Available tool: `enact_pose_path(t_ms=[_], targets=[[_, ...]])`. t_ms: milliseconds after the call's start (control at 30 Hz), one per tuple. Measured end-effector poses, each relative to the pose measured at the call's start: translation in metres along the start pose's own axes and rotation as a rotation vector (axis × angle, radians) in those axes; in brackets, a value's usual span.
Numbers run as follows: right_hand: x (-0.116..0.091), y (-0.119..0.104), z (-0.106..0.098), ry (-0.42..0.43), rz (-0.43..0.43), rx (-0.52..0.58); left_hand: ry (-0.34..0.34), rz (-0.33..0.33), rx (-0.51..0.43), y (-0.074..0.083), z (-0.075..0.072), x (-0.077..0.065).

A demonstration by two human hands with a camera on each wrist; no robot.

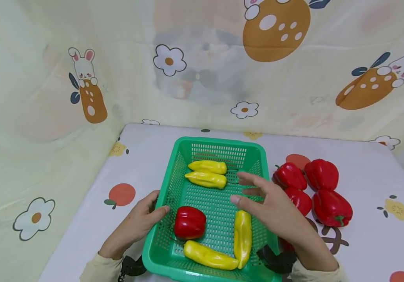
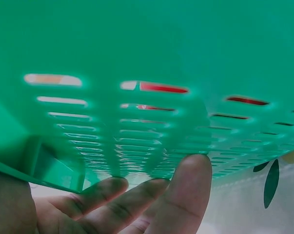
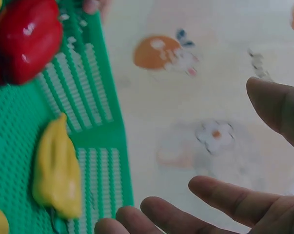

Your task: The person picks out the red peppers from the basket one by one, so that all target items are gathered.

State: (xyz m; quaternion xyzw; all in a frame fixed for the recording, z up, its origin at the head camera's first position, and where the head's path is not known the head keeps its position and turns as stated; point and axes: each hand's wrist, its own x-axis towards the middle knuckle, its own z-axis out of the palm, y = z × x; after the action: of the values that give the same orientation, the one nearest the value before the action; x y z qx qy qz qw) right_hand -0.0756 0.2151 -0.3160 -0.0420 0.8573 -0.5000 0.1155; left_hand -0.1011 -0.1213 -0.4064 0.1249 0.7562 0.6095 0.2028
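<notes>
A green plastic basket point(image 1: 219, 143) with slotted walls lies in front of me. My left hand point(image 1: 142, 219) grips its left rim, thumb over the edge and fingers against the outer wall. Over the basket's right side hovers my right hand point(image 1: 272, 207), fingers spread and nothing held. Inside, a red bell pepper point(image 1: 189, 222) sits at the left. Several long yellow peppers lie there too: a pair at the back point(image 1: 207, 179), one upright in view at the right point(image 1: 242, 239) and one along the front point(image 1: 210, 255).
Right of the basket, several red bell peppers point(image 1: 332, 207) are grouped on the white patterned tablecloth point(image 1: 367, 176); another is mostly hidden under my right forearm. A patterned curtain point(image 1: 202, 86) hangs behind the table and along its left side.
</notes>
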Motion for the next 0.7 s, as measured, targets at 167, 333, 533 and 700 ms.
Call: enact_pose_path(t_ms=[167,333,533,700], targets=[[0.019,-0.009,0.014,-0.131,-0.005,0.019,0.001,-0.008,0.003,0.0,0.001,0.001],[0.035,-0.015,0.028,-0.205,0.001,-0.021,0.006,-0.004,0.005,0.001,0.001,0.002],[0.056,-0.019,0.047,-0.298,0.012,-0.058,0.002,-0.008,-0.003,0.002,0.001,0.001],[0.07,-0.017,0.06,-0.375,0.064,-0.024,-0.012,-0.005,-0.009,0.002,0.001,0.0]])
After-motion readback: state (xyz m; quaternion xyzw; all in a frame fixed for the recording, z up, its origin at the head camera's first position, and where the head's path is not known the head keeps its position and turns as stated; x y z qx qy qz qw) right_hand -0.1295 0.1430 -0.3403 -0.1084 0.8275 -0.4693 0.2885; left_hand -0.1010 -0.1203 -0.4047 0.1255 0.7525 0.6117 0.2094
